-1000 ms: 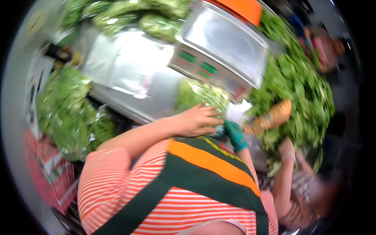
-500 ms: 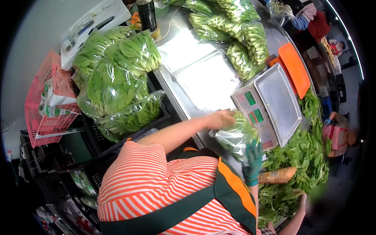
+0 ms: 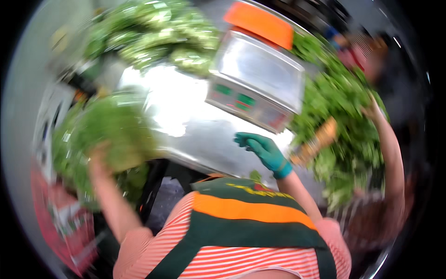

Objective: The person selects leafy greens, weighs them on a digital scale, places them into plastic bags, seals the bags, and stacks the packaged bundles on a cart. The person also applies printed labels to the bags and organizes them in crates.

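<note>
My left hand (image 3: 99, 151), blurred by motion, reaches among the plastic-bagged leafy greens (image 3: 109, 123) at the left. Its fingers are smeared, and I cannot make out their grip on the bag there. Over the metal table (image 3: 204, 135), my right hand (image 3: 261, 149) wears a green glove; its fingers are loosely stretched out with nothing in them. Just beyond that hand stands a weighing scale (image 3: 253, 100) with a bare steel pan and green displays.
More bagged greens (image 3: 158, 37) lie at the far left behind a bright plastic sheet (image 3: 162, 100). An orange tray (image 3: 260, 25) sits behind the scale. Loose greens (image 3: 339, 102) are heaped at the right, where another person's hand (image 3: 370, 109) reaches in. A pink basket (image 3: 60, 218) stands lower left.
My left hand has gone from beside the scale to the bagged greens at the left. My right hand no longer touches the bag of greens by the scale. The view has turned.
</note>
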Tool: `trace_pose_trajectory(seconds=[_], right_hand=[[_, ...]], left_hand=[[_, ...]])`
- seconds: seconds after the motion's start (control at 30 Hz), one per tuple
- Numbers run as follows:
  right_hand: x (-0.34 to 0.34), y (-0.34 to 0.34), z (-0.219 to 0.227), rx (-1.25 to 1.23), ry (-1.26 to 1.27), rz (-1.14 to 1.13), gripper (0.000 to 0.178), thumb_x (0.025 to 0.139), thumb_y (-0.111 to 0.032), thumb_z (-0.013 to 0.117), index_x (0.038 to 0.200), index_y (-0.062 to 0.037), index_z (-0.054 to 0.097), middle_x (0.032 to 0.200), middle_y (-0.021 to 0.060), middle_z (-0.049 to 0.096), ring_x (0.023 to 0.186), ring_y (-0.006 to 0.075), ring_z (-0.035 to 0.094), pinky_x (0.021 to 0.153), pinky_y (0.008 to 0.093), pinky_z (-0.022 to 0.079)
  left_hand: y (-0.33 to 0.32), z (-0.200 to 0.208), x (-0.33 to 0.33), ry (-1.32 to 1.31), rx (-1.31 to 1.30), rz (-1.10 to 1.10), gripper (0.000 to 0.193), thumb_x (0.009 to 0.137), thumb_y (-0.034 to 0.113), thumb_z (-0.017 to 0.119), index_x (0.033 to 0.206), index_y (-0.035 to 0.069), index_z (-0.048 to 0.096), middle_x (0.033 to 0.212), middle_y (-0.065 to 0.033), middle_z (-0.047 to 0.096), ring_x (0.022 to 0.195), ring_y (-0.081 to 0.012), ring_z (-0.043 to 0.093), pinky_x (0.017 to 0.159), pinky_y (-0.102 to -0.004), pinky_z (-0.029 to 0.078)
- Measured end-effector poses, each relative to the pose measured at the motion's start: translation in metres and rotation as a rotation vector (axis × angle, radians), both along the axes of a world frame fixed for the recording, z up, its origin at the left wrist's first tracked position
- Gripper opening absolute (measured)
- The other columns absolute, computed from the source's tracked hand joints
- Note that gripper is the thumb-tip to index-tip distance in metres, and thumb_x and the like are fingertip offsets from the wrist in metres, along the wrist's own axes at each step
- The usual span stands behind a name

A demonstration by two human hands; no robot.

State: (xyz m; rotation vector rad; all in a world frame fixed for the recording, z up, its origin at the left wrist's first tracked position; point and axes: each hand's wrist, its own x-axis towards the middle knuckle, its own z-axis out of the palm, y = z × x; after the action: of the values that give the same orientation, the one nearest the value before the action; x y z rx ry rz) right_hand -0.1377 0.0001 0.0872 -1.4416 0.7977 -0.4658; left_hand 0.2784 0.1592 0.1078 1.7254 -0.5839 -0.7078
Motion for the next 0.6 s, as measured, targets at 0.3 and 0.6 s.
trace_pose_trajectory(seconds=[0.3, 0.6], right_hand=[[-0.128, 0.000, -0.052, -0.422, 0.008, -1.029, 0.030, 0.087, -0.013, 0.057, 0.114, 0.0005, 0.054, 0.101, 0.0063, 0.061, 0.089, 0.0116, 0.056, 0.081, 0.0245, 0.044], [-0.219, -0.029, -0.107, 0.023, -0.555, -1.589, 0.055, 0.077, -0.008, 0.063, 0.126, 0.0024, 0.040, 0.108, 0.0120, 0.056, 0.097, 0.0228, 0.055, 0.084, 0.0320, 0.046]], left_hand=[[0.105, -0.128, 0.297, -0.923, 0.942, 0.118, 0.087, 0.075, 0.061, 0.055, 0.136, 0.004, 0.031, 0.135, -0.0226, 0.037, 0.120, -0.0388, 0.038, 0.098, -0.0410, 0.033], [-0.128, -0.053, 0.096, -0.871, 0.040, -0.129, 0.048, 0.088, 0.021, 0.055, 0.130, 0.001, 0.042, 0.130, -0.0158, 0.045, 0.116, -0.0235, 0.047, 0.098, -0.0343, 0.036]])
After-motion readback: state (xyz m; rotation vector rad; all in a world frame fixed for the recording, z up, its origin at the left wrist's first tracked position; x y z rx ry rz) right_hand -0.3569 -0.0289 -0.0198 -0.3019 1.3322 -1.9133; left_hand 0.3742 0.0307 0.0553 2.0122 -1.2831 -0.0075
